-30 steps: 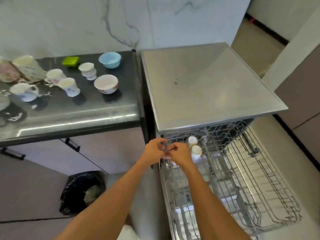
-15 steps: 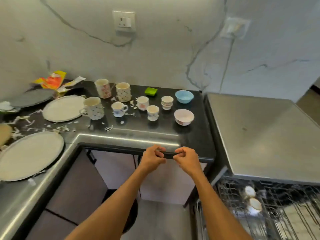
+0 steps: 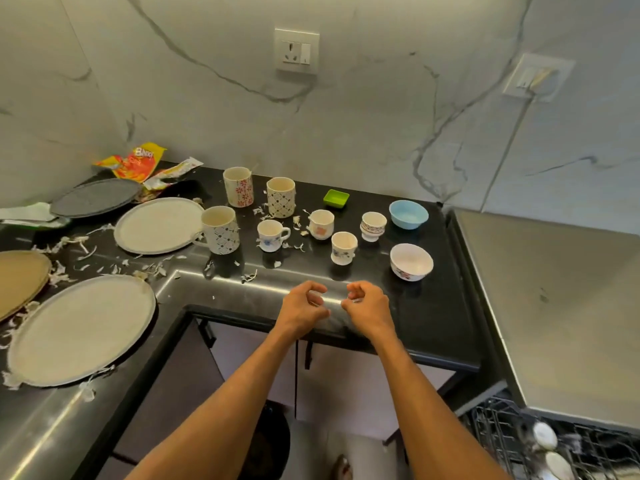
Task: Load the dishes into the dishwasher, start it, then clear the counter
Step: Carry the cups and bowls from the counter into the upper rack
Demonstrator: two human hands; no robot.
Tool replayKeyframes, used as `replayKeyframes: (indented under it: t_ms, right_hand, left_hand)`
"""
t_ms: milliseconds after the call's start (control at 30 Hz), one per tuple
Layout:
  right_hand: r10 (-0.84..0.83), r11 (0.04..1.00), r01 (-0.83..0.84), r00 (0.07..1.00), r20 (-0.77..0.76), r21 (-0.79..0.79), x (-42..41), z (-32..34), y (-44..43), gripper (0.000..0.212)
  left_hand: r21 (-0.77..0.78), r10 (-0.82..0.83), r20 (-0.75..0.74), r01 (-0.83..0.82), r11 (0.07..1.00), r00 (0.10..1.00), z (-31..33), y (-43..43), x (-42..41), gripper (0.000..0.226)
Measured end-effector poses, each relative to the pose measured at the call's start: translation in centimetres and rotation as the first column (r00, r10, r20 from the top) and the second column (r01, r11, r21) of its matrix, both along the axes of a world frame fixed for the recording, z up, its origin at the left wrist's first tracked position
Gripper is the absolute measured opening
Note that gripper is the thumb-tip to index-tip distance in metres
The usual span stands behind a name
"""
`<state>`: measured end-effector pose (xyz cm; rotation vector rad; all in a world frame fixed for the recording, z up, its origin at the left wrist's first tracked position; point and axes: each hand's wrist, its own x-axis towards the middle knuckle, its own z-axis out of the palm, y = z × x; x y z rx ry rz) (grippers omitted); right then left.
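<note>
The left hand [image 3: 303, 308] and the right hand [image 3: 367, 306] hover side by side over the front edge of the counter [image 3: 433, 323], fingers loosely curled and holding nothing; a second ago both are down at the dishwasher rack [image 3: 502, 431], so they have come back empty for another load. Nearest ahead of them stands a small flowered cup [image 3: 343, 248], with a white bowl [image 3: 411, 262] toward the counter's right edge and a blue bowl [image 3: 408, 214] behind it near the back right corner. Further left stand more cups and mugs [image 3: 220, 230]; large plates [image 3: 81, 329] lie on the left arm of the counter among peel scraps [image 3: 79, 242]. Two pale cups [image 3: 543, 436] already sit in the rack; most dishes wait, so loading seems barely begun.
</note>
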<state>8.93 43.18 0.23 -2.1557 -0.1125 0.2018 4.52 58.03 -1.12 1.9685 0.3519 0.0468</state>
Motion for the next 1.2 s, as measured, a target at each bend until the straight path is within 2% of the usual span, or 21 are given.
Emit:
replayKeyframes:
  t_ms: [267,500,800,1033,1200]
  right_hand:
    - [-0.030,1.000,0.030,0.996,-0.084,-0.007,9.3,-0.2,1.2,0.048]
    - [0.028,1.000,-0.026,0.982,-0.185,0.011,16.3,-0.3,2.1,0.079]
    - [0.145,0.987,-0.156,0.972,-0.183,-0.049,19.0,-1.4,2.6,0.066]
    - [0.129,0.991,-0.135,0.975,-0.183,-0.022,18.1,-1.1,2.6,0.066]
    - [0.071,0.997,-0.074,0.982,-0.173,-0.012,15.2,-0.6,1.9,0.066]
  left_hand:
    - [0.028,0.001,-0.042,0.000,1.000,0.999,-0.3,1.4,9.1,0.060]
    - [0.037,-0.005,-0.091,0.008,0.999,0.996,-0.4,1.9,16.2,0.081]
    - [0.089,-0.071,-0.069,0.077,0.993,0.995,-1.5,1.7,19.2,0.075]
    - [0.046,-0.076,-0.036,0.078,0.996,0.996,-1.6,2.1,18.3,0.076]
    - [0.002,-0.143,-0.037,0.143,0.990,0.989,-0.9,2.0,16.5,0.073]
